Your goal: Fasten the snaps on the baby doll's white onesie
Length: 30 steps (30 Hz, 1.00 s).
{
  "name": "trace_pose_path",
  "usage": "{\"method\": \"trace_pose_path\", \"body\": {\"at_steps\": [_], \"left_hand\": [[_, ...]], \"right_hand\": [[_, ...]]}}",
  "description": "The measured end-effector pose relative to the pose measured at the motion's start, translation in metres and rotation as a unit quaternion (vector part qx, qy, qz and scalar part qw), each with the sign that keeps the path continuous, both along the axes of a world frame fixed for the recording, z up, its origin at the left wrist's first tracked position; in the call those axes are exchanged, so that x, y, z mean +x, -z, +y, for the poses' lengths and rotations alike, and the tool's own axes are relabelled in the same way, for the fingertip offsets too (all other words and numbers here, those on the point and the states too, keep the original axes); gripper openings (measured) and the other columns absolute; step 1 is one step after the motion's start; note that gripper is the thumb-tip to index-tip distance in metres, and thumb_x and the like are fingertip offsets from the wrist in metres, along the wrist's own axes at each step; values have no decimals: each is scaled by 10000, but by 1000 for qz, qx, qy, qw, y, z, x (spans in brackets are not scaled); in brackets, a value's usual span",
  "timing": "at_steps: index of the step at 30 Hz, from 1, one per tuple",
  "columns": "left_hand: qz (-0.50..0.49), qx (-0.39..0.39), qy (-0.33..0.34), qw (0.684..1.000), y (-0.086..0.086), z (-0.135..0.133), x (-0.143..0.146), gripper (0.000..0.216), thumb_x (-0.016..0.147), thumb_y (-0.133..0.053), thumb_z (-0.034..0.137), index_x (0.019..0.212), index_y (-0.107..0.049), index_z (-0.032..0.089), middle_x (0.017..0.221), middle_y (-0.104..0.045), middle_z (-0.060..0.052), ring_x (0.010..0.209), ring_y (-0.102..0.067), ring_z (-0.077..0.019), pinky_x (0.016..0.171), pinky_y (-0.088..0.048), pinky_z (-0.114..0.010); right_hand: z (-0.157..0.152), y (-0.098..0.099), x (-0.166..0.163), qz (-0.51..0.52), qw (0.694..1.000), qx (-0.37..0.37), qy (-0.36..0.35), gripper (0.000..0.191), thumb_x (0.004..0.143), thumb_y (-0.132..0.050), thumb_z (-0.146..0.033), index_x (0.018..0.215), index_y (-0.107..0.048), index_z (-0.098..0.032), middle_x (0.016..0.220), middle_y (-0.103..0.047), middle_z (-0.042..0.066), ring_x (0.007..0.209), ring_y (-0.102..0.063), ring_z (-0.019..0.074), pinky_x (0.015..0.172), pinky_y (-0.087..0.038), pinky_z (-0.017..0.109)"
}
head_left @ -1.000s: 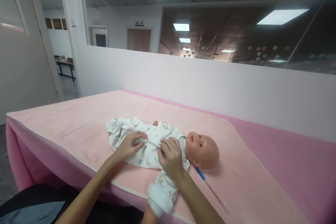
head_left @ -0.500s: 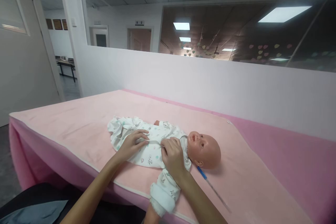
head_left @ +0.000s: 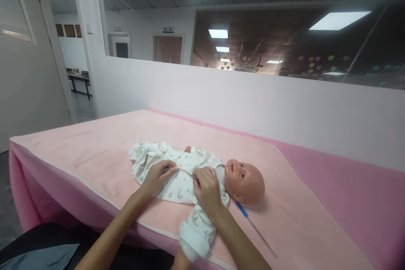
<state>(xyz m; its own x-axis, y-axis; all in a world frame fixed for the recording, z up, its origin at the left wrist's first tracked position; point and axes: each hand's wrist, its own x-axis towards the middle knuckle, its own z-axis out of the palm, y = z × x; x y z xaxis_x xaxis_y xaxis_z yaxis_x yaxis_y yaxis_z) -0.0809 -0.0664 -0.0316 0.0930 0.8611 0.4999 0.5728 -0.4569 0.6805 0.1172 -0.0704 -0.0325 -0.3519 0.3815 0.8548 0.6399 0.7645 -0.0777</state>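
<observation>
A baby doll lies on its back across the pink table, head to the right. It wears a white printed gown with small coloured figures. Over the doll's belly, my left hand pinches a thin white strip at the front of the gown. My right hand, fingers curled, grips the strip's other end near the chest. Between the two hands the strip runs fairly straight; whether it is a tie or the gown's edge I cannot tell. One doll sleeve reaches toward me below my right hand.
A slim clear stick with a blue end, perhaps a thermometer, rests beside the doll's head. Pale pink cloth covers the table over a darker pink one. A white wall with a window rises behind; a door stands at left.
Very little differs. My left fingers have drawn slightly closer together on the white strip, and the whole view has shifted a touch. The doll stays in place.
</observation>
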Motion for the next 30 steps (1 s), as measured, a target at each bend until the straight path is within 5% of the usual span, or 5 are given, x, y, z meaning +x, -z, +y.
{"method": "trace_pose_path", "body": {"at_steps": [9,30], "left_hand": [[92,34,36,995,-4,-4,-2,303,757,-533,451,920,-655,227,920,-653,-44,862,-567,-197,801,-423,-303],[92,47,7,995,3,2,2,294,849,-392,413,852,-597,202,848,-619,-40,827,-540,-182,741,-421,-300]], "right_hand": [[0,0,-1,10,1000,7,6,172,761,-413,-39,705,-464,-194,649,-513,-5,652,-436,131,694,-357,270],[1,1,-1,16,1000,6,4,168,783,-411,-63,708,-484,-195,658,-532,3,651,-448,138,685,-364,281]]}}
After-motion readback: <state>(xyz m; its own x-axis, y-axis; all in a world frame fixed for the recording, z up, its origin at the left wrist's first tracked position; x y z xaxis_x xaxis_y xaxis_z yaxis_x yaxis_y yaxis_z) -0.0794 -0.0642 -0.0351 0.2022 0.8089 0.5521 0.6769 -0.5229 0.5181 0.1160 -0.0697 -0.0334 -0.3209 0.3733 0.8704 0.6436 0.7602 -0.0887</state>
